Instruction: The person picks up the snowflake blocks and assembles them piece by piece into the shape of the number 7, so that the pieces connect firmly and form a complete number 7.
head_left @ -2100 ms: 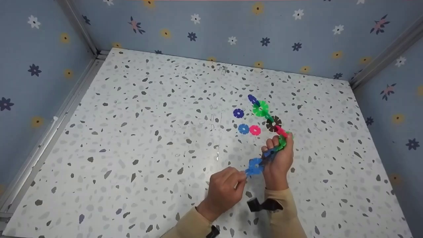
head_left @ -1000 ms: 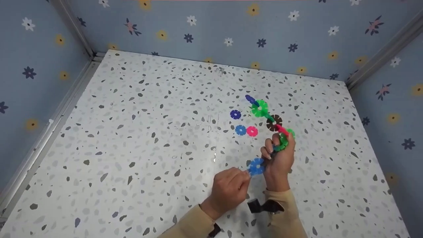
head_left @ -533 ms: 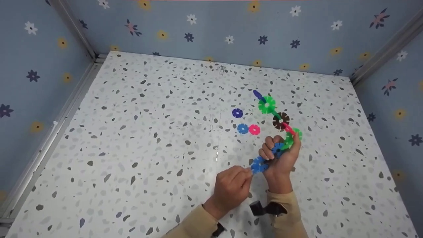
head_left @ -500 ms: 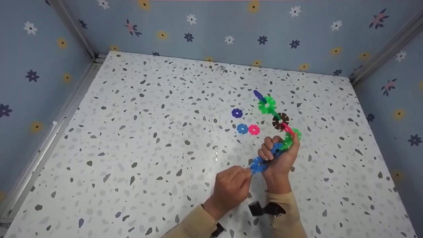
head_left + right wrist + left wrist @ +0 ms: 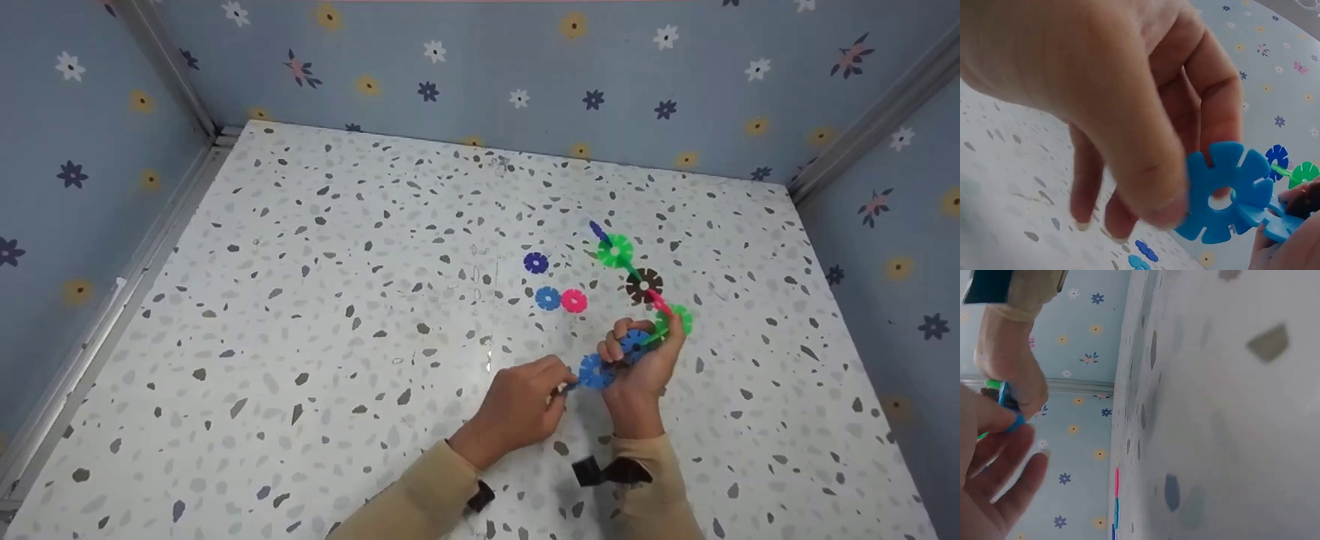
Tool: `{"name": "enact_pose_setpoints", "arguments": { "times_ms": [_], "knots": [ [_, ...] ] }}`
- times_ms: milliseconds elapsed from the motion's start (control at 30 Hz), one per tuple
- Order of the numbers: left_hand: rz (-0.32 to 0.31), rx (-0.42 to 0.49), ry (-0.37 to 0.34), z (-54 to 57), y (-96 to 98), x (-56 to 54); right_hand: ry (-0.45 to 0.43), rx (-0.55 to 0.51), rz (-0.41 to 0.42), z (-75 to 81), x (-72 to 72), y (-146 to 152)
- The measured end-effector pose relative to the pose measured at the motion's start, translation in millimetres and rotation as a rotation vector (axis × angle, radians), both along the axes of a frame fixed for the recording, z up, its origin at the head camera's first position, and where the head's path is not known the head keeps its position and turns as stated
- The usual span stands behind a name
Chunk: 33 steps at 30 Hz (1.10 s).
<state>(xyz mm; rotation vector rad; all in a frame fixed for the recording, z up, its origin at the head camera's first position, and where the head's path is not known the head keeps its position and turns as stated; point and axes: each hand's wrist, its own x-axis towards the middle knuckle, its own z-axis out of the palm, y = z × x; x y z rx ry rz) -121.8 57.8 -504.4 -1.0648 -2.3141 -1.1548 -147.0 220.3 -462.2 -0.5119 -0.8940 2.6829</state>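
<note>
Slotted plastic snowflake discs, joined edge to edge, make a curved chain (image 5: 643, 273) in the head view. It runs from a dark blue disc (image 5: 597, 231) through green, brown and pink to blue. My right hand (image 5: 637, 382), palm up, grips the chain near its blue end, fingers curled round it. My left hand (image 5: 514, 405) pinches the end disc, a blue disc (image 5: 1213, 191) seen face-on in the right wrist view and nearly edge-on in the head view. A second blue disc (image 5: 596, 371) sits between the two hands. Curled fingers partly hide the chain.
Loose on the speckled table (image 5: 337, 300) lie a dark blue disc (image 5: 535, 262), a light blue disc (image 5: 548, 298) and a pink disc (image 5: 574, 301), left of the chain. Flower-patterned panels (image 5: 480, 67) enclose the table at the back and sides.
The chain has swung to the right and straightened somewhat, carried by my right hand. My left hand has turned, so its thumb and fingertips now show around the end disc.
</note>
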Motion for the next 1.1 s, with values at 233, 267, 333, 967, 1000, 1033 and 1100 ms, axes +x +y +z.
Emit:
{"name": "enact_pose_setpoints", "arguments": {
  "times_ms": [233,267,333,967,1000,1033,1100],
  "knots": [
    [0.067,-0.15,-0.545,-6.6,-9.2,-38.7,-0.057,-0.038,-0.036,-10.4,3.2,12.3],
    [0.094,-0.163,-0.605,-8.3,-7.9,-46.8,-0.054,-0.04,-0.03,-11.5,4.1,12.6],
    [0.135,-0.184,-0.686,-11.7,-3.6,-63.3,-0.048,-0.04,-0.011,-13.6,5.9,12.6],
    [0.326,-0.149,-0.762,-22.8,14.9,-114.6,0.328,-0.143,0.324,-16.0,7.9,13.8],
    [0.325,-0.118,-0.754,-24.3,12.9,-113.3,0.339,-0.146,0.328,-15.8,8.0,13.4],
    [0.323,-0.085,-0.74,-26.1,11.0,-111.8,0.348,-0.157,0.329,-15.6,8.2,12.9],
    [0.314,-0.025,-0.71,-29.2,7.1,-107.9,0.359,-0.173,0.324,-15.0,8.3,12.1]
  ]
}}
